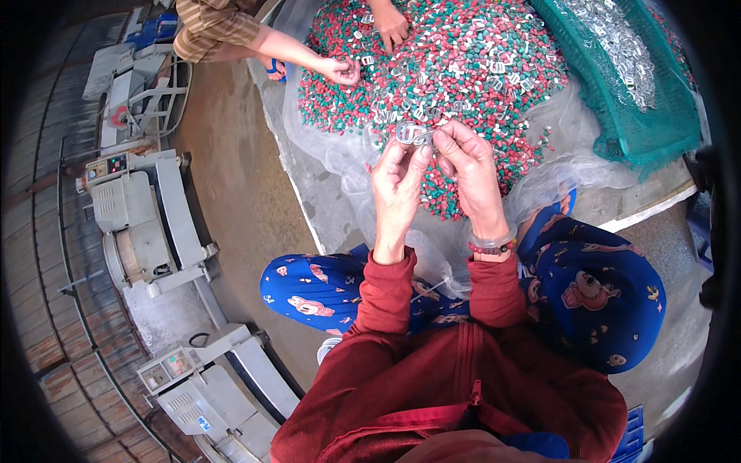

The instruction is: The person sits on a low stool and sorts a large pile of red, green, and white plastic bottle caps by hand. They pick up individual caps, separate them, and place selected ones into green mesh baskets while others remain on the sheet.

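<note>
1. The left hand (397,181) is closed in a pinch, its thumb and fingers gripping a silver metal buckle (407,134) that sticks up past the fingertips
2. The right hand (467,162) pinches at the buckle's right side with thumb and forefinger; whether it grips a second piece there, I cannot tell
3. The buckle is above the near part of a heap of small red, green and white stones (478,100), with more loose buckles (498,67) scattered over it
4. The step in hand looks like working or checking one buckle picked from the stones, perhaps to free it from another piece
5. The next move probably calls for a firm left pinch while the right fingers turn or pull, then a place to put the buckle
6. A green net bag (633,143) with metal pieces (634,69) in it lies to the right, past a strip of sheer cloth (559,158)
7. Ahead and left, two other hands (342,71) (391,27) reach into the heap, so room is tighter there
8. The low slab (282,127) ends at the left, and the person's knees (312,292) flank both forearms, leaving the freest path up and rightward
</note>
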Available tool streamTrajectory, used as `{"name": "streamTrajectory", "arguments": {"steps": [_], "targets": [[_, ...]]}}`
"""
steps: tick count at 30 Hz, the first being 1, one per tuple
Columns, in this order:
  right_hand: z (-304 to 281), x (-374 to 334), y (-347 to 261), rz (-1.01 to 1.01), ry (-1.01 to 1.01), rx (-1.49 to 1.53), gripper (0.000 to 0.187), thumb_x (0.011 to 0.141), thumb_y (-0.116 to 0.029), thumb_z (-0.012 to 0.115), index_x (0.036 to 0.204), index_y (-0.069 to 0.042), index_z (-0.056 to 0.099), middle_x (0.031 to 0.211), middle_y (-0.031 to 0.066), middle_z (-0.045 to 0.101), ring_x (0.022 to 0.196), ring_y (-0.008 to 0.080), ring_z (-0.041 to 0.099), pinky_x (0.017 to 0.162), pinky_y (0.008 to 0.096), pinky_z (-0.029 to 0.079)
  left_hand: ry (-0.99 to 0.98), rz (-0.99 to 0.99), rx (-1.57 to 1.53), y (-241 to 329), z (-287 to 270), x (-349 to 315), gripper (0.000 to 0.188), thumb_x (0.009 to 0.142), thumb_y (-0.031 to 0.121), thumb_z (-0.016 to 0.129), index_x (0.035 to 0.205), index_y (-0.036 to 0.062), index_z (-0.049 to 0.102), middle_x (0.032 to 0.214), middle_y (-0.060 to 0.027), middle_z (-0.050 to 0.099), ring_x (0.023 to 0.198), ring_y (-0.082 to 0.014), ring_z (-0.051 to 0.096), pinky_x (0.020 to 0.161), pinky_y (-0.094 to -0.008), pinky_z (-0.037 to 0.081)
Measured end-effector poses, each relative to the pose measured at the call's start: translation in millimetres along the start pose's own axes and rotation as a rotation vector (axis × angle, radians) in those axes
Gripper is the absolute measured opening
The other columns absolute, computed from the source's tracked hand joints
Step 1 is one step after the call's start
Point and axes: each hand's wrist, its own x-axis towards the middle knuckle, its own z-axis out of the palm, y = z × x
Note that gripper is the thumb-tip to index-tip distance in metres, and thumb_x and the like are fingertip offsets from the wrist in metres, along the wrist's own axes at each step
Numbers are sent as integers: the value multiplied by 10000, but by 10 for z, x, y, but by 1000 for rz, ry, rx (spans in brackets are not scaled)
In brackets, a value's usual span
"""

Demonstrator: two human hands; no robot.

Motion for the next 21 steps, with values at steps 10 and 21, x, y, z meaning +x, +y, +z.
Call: {"name": "streamTrajectory", "arguments": {"steps": [10,21], "targets": [[131,-106,-90,38,-139,-42,175,928,-177,592,788,-75,574,642,-77,461,531,3,348,473,185,257,110,288,319,69,-99,-6,297,948,252,557,817,-8,503,732,-31,467,667,-119,418,600,-277,366],[83,-116,-138,-66,-51,-151,201,924,-148,587,758,-36,591,657,-73,478,599,13,382,518,197,307,-132,-183,-324,89,-68,-125,239,822,9,689,1019,43,558,928,-10,601,847,-86,553,738,-235,462]]}}
